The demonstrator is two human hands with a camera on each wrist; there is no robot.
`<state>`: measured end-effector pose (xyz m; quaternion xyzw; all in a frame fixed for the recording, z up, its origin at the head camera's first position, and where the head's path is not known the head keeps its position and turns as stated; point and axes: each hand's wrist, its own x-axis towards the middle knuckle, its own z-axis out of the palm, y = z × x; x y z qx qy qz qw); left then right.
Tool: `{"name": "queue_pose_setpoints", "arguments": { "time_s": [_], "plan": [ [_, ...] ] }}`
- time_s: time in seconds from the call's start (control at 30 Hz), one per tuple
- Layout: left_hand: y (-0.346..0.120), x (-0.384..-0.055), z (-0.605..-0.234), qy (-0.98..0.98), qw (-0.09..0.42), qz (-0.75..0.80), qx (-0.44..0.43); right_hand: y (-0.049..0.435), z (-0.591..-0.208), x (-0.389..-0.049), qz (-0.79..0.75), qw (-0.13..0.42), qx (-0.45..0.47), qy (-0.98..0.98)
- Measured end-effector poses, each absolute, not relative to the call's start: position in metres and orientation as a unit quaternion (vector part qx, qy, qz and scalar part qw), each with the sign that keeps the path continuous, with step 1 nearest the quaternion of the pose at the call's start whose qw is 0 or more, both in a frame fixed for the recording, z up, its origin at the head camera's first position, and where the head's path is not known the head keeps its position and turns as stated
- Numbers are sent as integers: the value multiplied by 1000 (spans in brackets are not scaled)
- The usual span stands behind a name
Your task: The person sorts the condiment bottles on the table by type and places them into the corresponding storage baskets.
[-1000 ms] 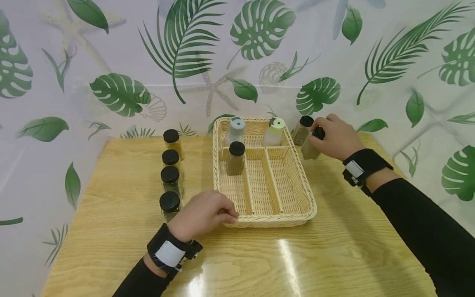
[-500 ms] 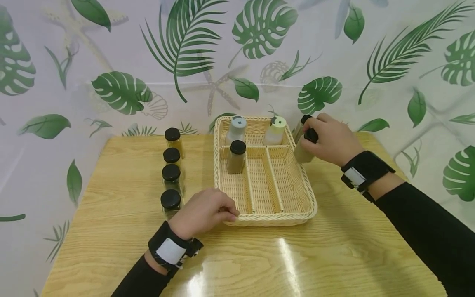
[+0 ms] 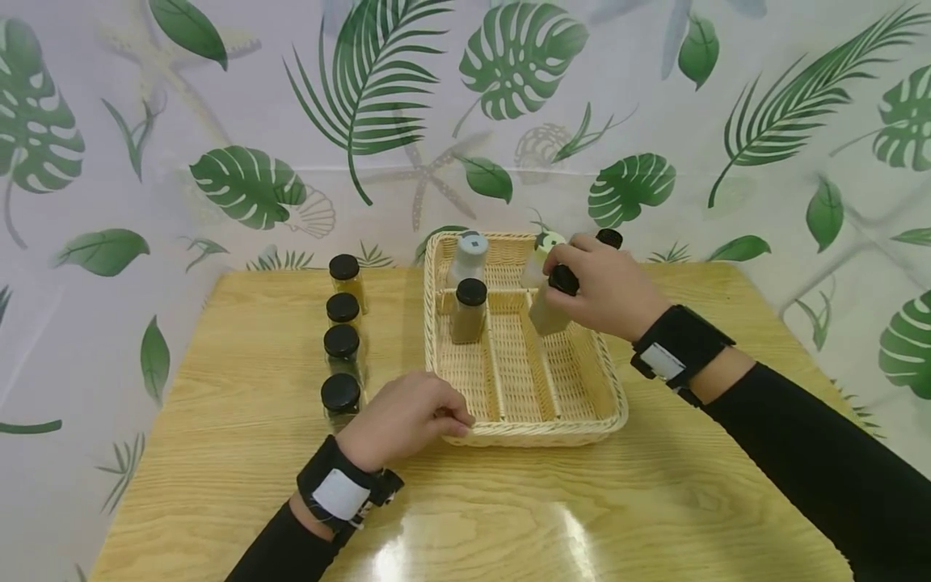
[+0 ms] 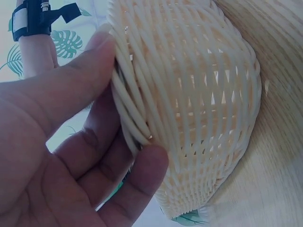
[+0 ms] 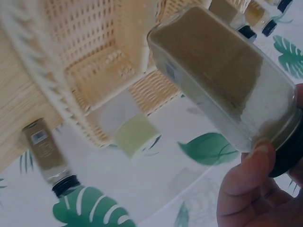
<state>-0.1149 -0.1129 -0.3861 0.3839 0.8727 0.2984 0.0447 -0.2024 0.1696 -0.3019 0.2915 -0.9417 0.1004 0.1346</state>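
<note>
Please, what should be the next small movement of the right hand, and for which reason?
Probably the right hand should ease the held jar slightly left and down into the middle compartment: in the head view the jar appears tilted near the divider, that compartment looks unoccupied, and the left hand grips the basket's rim.
</note>
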Motion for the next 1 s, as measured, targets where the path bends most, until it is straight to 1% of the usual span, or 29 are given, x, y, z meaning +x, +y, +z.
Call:
{"name": "queue_pose_setpoints", "arguments": {
  "time_s": [0.4,0.73,1.0],
  "plan": [
    [-113,-116,-387,871,48,297,389,131,-309,-205,101,119,335,-929],
    [-113,-116,-389,870,46,299,389,111,-315,-202,114,144,387,-904],
    [-115,-116,-389,871,49,297,389,95,-318,-202,109,145,389,-903]
  ]
}}
